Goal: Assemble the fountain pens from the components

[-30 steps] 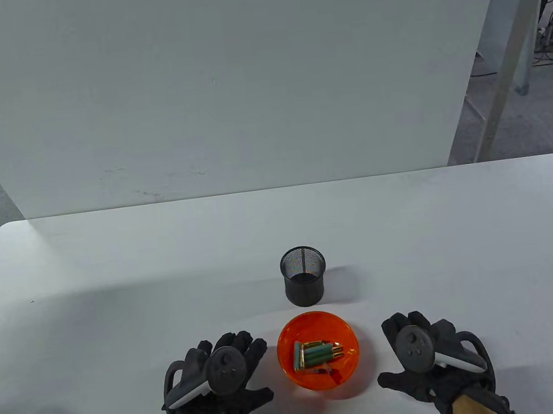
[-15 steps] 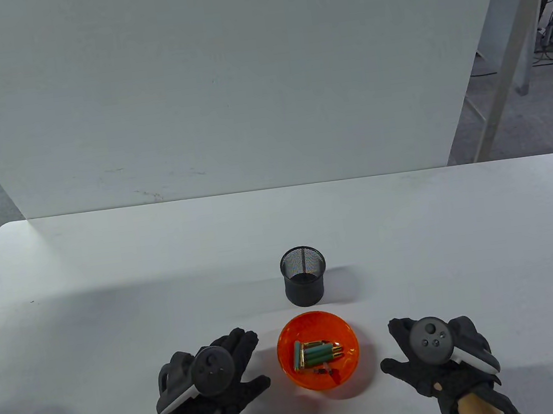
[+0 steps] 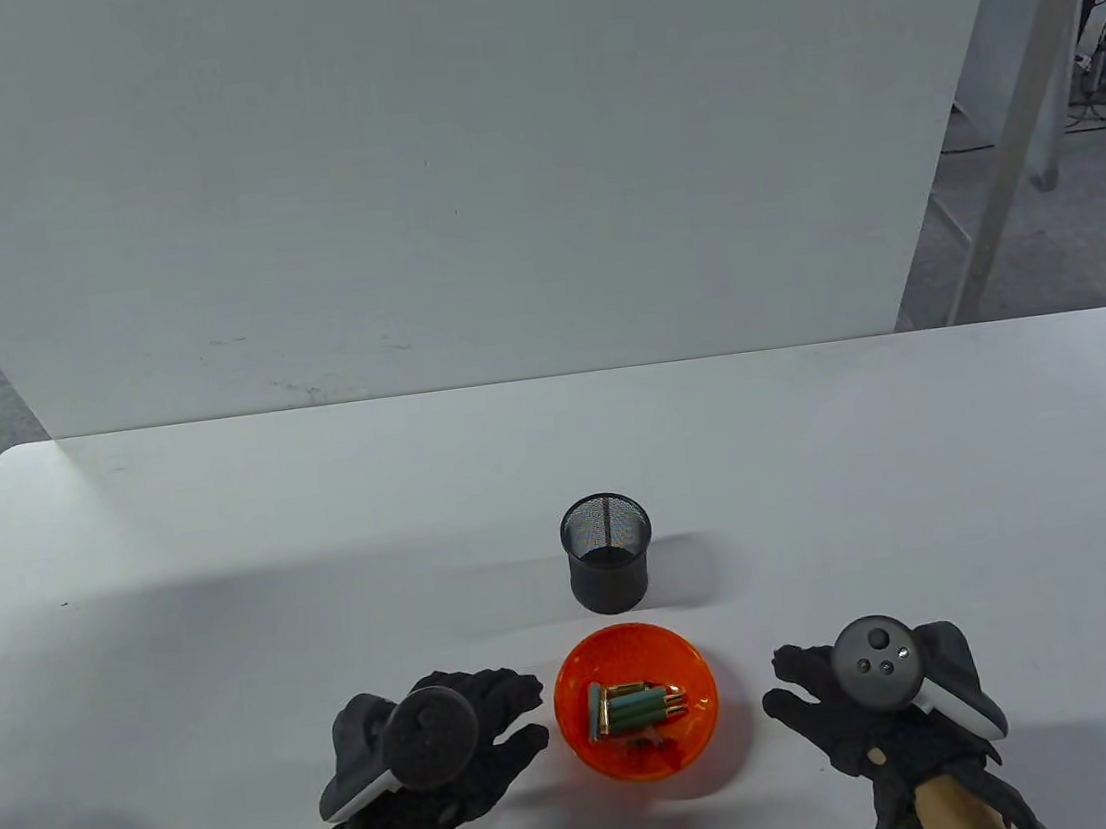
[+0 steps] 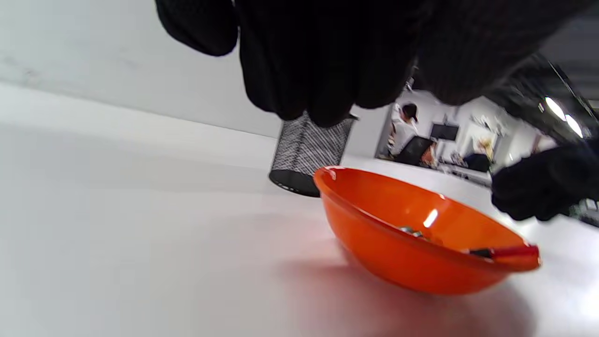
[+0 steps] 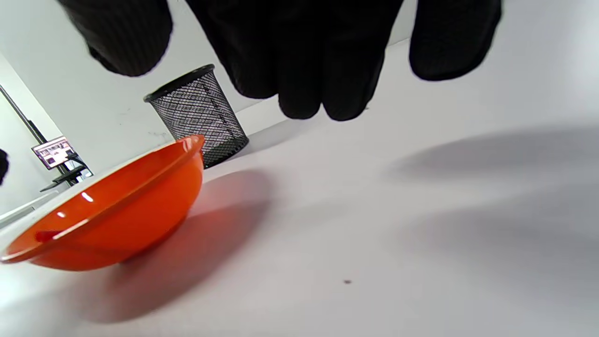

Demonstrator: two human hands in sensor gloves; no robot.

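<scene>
Pen parts (image 3: 635, 709), green barrels with gold ends and a small red piece, lie heaped in the orange bowl (image 3: 696, 719) near the worktop's (image 3: 230, 575) front edge. Just behind the bowl stands a black mesh cup (image 3: 610, 565), upright and apart from it. The left hand (image 3: 433, 752) is just left of the bowl, fingers spread loosely and pointing toward its rim, gripping nothing. The right hand (image 3: 875, 697) is on the bowl's other side, a little farther off, also spread and holding nothing. Both wrist views show gloved fingertips hanging above the bare worktop, with the bowl and cup beyond.
</scene>
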